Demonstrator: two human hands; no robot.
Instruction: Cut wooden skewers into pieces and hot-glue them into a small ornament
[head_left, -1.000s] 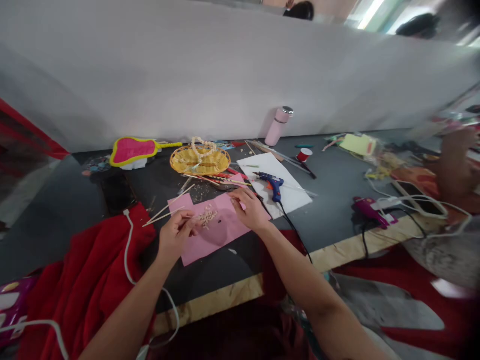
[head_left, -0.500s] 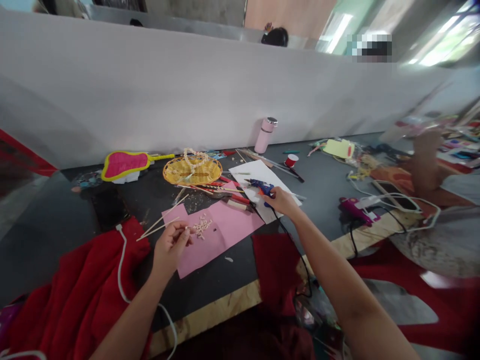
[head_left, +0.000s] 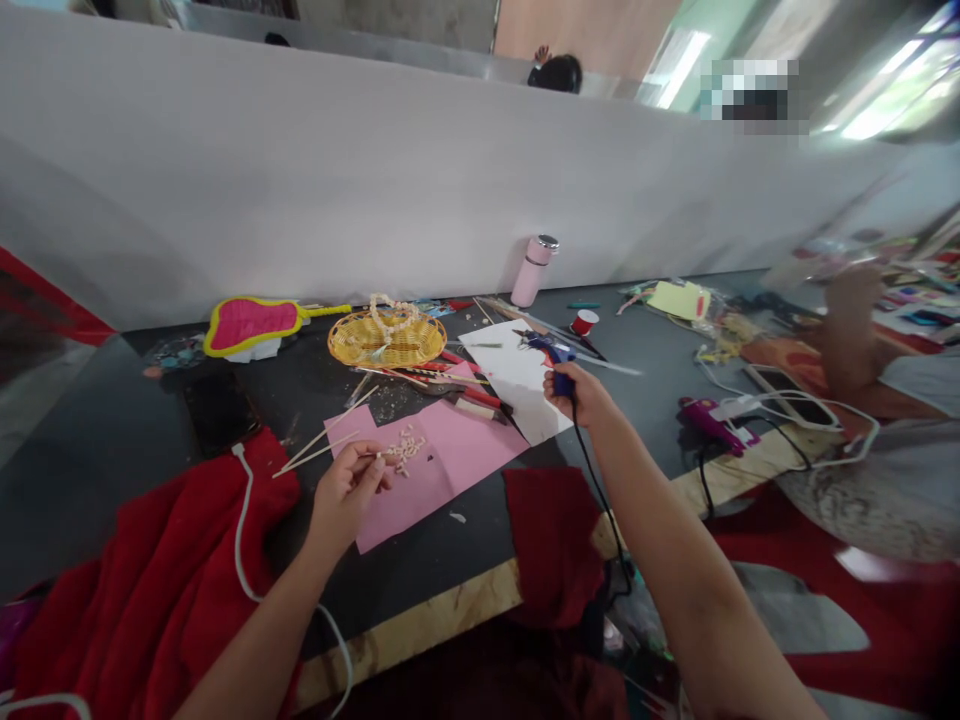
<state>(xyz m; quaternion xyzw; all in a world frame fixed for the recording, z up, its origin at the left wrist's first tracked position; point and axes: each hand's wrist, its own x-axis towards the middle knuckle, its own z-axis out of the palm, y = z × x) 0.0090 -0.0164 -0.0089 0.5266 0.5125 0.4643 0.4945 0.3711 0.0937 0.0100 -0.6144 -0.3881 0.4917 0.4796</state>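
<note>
My left hand point(head_left: 354, 482) is closed in a pinch on a small pale bead-like piece point(head_left: 380, 458), above the left part of a pink paper sheet point(head_left: 465, 455). Beside its fingertips lies a pile of the same small pale pieces point(head_left: 407, 447) on the paper. My right hand point(head_left: 579, 394) is wrapped round the handle of a blue glue gun point(head_left: 555, 360), whose nozzle points left over a white sheet point(head_left: 501, 372). A black cord point(head_left: 592, 470) hangs from the glue gun down past the table's front edge.
Behind the pink paper stand a yellow woven basket point(head_left: 360, 340) and a pink flask point(head_left: 534, 270). A phone point(head_left: 219, 412) and a red cloth point(head_left: 180, 540) are at left. A purple glue gun point(head_left: 712, 420) lies at right, near another person's arm point(head_left: 855, 325).
My right hand has lifted the blue glue gun off the white sheet and drawn it slightly to the right. My left hand stays nearly still, pinching the small piece.
</note>
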